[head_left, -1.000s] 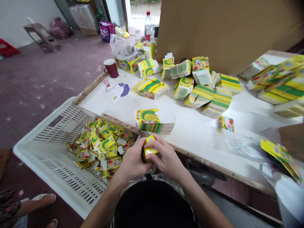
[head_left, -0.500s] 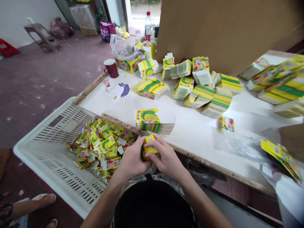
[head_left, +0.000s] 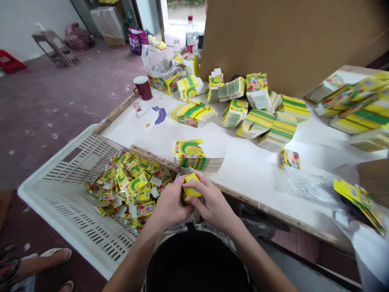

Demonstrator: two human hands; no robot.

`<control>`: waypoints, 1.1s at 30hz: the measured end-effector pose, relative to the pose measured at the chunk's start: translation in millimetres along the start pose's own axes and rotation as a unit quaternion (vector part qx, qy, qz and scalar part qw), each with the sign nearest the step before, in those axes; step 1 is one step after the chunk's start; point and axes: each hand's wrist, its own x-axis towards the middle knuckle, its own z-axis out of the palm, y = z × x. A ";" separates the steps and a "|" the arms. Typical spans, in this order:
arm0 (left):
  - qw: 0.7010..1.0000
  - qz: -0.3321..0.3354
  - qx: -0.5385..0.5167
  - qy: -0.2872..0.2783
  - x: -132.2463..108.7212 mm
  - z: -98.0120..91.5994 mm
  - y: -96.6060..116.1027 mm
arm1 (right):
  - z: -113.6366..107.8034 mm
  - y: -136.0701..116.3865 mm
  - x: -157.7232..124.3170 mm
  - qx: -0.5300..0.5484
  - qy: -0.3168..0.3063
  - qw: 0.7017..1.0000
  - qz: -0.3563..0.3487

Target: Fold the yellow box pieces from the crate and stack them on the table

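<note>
A small yellow carton (head_left: pixel 192 185) is held between my two hands at the table's front edge. My left hand (head_left: pixel 174 202) is closed round its left side, and my right hand (head_left: pixel 212 199) grips it from the right with the fingers bent. The fingers hide much of the carton. Just beyond them, a stack of flat yellow and green cartons (head_left: pixel 189 150) lies on the white table (head_left: pixel 146 140). To the left, a white plastic crate (head_left: pixel 60 186) holds a heap of small yellow cartons (head_left: pixel 136 184).
More carton stacks (head_left: pixel 255 119) cover the back of the table, with others (head_left: pixel 364 105) at far right. A maroon mug (head_left: pixel 142 88) stands at the left corner. Clear plastic (head_left: pixel 313 187) lies at right. Another person's foot (head_left: pixel 57 255) shows at lower left.
My fingers have shifted slightly round the carton, and less of its dark lower left side shows between my hands. Everything else looks the same.
</note>
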 end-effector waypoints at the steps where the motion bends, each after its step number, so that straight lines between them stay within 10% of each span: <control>1: 1.000 0.007 0.010 0.004 0.8 0.3 -0.2 | 0.2 0.4 0.0 0.001 0.000 1.000 0.001; 17: 0.998 -0.018 -0.047 0.041 -1.8 2.8 3.3 | 0.7 8.4 -2.7 0.263 0.056 0.960 0.073; 24: 0.998 -0.034 0.024 0.036 0.0 2.8 5.9 | 10.8 14.9 -1.6 0.444 0.111 0.878 0.139; 30: 0.998 -0.029 0.024 0.052 -2.7 5.0 4.9 | 10.7 9.5 3.7 0.606 0.159 0.747 0.223; 33: 0.996 -0.029 0.037 0.069 -3.9 9.6 2.9 | 8.6 6.1 7.3 0.604 0.163 0.743 0.237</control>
